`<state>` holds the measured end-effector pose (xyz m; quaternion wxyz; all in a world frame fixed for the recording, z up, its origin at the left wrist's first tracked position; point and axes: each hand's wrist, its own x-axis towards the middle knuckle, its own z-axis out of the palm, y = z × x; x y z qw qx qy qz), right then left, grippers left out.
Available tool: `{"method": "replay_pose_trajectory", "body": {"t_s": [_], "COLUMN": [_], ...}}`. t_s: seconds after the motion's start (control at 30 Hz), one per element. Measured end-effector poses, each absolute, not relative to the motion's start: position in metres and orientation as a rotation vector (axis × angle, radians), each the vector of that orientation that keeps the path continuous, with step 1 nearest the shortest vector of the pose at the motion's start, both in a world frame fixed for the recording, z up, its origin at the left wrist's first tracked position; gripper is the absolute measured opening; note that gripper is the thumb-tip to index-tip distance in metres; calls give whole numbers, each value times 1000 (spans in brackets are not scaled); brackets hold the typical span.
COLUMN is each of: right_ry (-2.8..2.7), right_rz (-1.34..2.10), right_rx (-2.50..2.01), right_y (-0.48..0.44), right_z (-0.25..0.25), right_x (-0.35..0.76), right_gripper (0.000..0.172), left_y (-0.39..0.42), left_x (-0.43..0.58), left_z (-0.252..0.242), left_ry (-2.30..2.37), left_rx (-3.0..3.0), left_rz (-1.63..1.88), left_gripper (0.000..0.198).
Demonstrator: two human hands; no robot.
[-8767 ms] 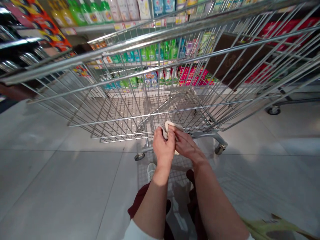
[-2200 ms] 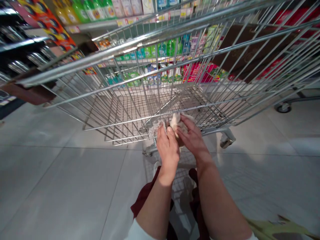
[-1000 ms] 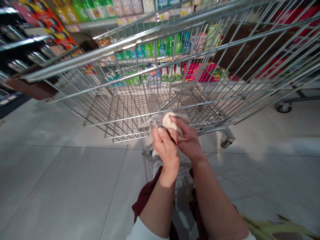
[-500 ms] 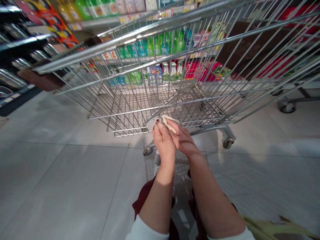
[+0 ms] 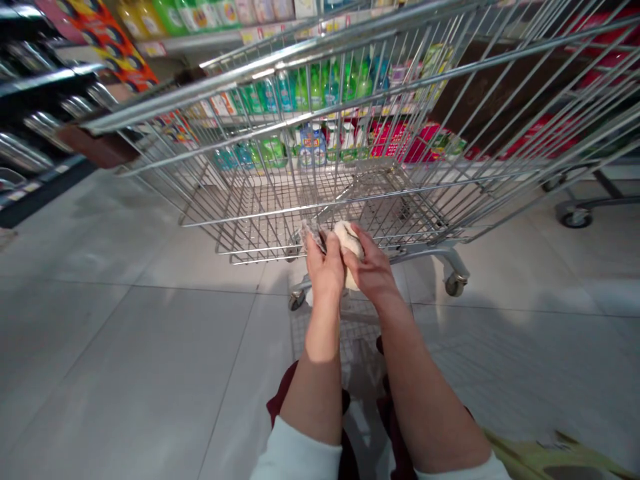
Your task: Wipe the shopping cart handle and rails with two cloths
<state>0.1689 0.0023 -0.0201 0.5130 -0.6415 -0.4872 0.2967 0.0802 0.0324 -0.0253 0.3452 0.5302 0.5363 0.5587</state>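
Note:
In front of the cart's side, my two hands are close together, touching or nearly so. My left hand (image 5: 327, 267) is closed on a crumpled greyish piece (image 5: 311, 233), thin and partly see-through; I cannot tell whether it is plastic or fabric. Folded cream cloth (image 5: 349, 239) bulges out between the thumb and fingers of my right hand (image 5: 374, 270), and more of it hangs down between the hands. Just beyond them stands a metal shopping cart (image 5: 280, 215), its wire basket seen from the side.
Shelves behind the cart hold several green bottles (image 5: 315, 87) and other packages. Dark shelving (image 5: 45, 170) stands at the left. Another cart's wheel (image 5: 576, 217) shows at the right. A yellowish bag (image 5: 560, 460) lies at the lower right on the tiled floor (image 5: 125, 373).
The cream cloth has turned from a thin folded edge into a rounded bundle in my right hand. The greyish piece in my left hand is more crumpled. The cart looks nearly unmoved.

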Motion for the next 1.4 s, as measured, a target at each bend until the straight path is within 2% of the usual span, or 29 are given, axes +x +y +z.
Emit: {"method": "replay_pose_trajectory", "body": {"t_s": [0.3, 0.47, 0.7, 0.83, 1.03, 1.23, 1.4], "right_ry": [-1156, -1234, -1367, -1349, -1177, -1262, -1233], "right_rz": [794, 762, 698, 525, 492, 794, 899], "right_rx": [-1512, -1490, -1436, -1390, -1350, -1457, -1570], "right_y": [-1, -3, -8, -8, -8, -4, 2], "right_z": [-17, -10, 4, 11, 13, -7, -19], "right_x": [164, 163, 161, 153, 145, 146, 144], "right_gripper": [56, 49, 34, 30, 46, 68, 69], "left_y": [43, 40, 29, 10, 11, 14, 26], "left_x": [73, 72, 66, 70, 61, 66, 65], "left_z": [-26, -27, -14, 6, 20, 8, -12], "left_ry": [1342, 1400, 1564, 1616, 1734, 1720, 1605], "left_rx": [1330, 1328, 1340, 1374, 1308, 1472, 1124], "left_rz": [1430, 1445, 1359, 1551, 1924, 1697, 1659], "left_gripper": [32, 30, 12, 16, 26, 37, 35]}}
